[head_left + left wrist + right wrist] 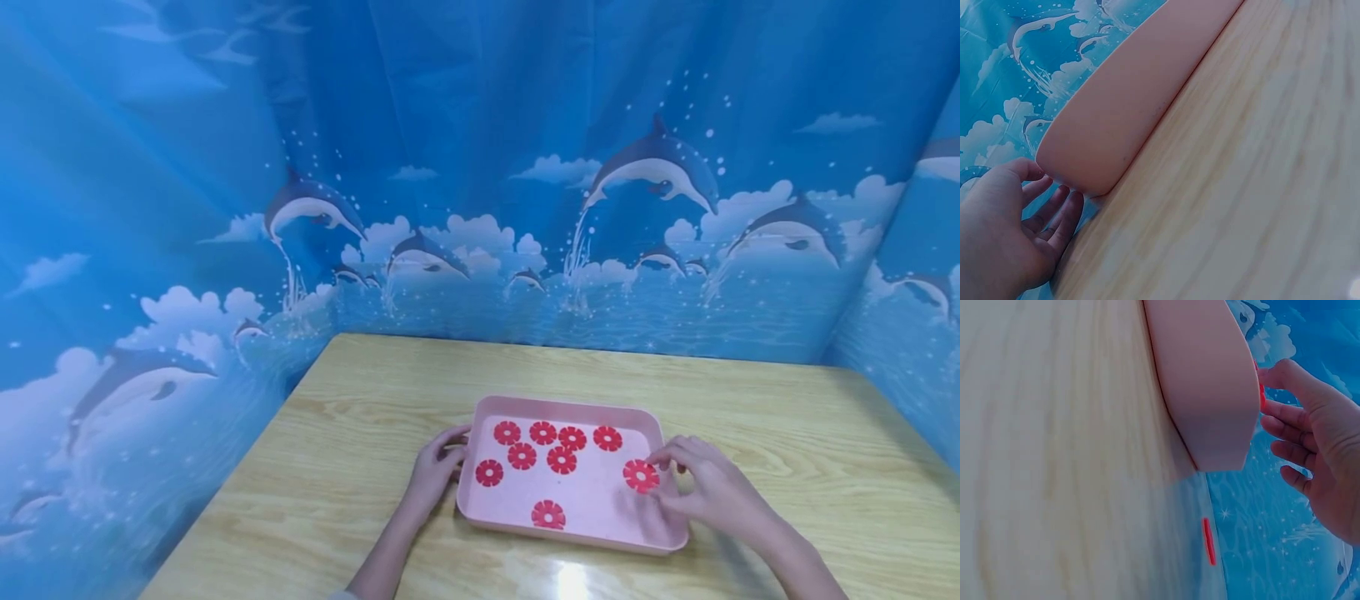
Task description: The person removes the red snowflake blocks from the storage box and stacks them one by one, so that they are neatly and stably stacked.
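A shallow pink tray [592,538] sits on the wooden table, holding several flat red notched discs [522,456] with pale centre holes. My left hand [435,471] is at the tray's left side, its loosely bent fingertips touching the rim and outer wall; the left wrist view shows this at the tray's corner. Over the right side of the tray, my right hand [712,483] pinches one red notched disc [641,476] between thumb and index finger. From the right wrist view, only the edge of that disc [1262,397] shows past the tray wall, with the other fingers loosely bent.
Another red disc [549,514] is by the tray's near wall, apart from the group farther back. The wooden table [360,400] extends around the tray. A blue curtain [480,150] printed with dolphins stands behind and at both sides. A thin red strip [1209,541] shows below the tray.
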Available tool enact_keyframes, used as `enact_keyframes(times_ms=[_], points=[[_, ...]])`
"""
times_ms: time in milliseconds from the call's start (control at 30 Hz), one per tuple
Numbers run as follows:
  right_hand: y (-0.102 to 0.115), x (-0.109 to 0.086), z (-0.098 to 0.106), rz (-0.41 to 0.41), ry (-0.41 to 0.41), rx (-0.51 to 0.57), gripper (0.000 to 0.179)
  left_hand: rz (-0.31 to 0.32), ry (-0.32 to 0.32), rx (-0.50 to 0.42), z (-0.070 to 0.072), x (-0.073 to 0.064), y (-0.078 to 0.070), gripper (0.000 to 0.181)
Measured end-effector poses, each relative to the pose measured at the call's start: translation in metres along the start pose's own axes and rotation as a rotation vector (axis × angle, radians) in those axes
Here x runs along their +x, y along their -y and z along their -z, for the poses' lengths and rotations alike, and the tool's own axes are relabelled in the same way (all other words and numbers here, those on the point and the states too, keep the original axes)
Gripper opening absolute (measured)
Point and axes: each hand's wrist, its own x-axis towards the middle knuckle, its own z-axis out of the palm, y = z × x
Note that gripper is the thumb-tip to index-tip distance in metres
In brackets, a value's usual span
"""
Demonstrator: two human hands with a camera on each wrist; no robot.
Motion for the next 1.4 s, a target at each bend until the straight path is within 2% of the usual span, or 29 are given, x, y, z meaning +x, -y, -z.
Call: enact_keyframes(times_ms=[233,533,833,1033,1400], points=[[-0.011,-0.007,0.012,-0.025,-0.072,-0.016,0.036,0.017,0.012,-0.004,0.001,-0.001,-0.005,0.037],[-0.029,-0.016,0.022,-0.079,-0.154,-0.072,0.035,0.015,0.018,0.021,-0.002,-0.014,-0.032,0.036],[-0.048,-0.025,0.023,-0.108,-0.229,-0.093,0.036,0.009,0.017,0.012,-0.002,-0.014,-0.031,0.036],[-0.056,-0.03,0.02,-0.161,-0.22,-0.092,0.037,0.013,0.019,0.016,-0.002,-0.014,-0.033,0.036],[-0.074,-0.036,0.005,-0.249,-0.149,-0.049,0.038,0.015,0.018,0.014,-0.002,-0.013,-0.032,0.036]])
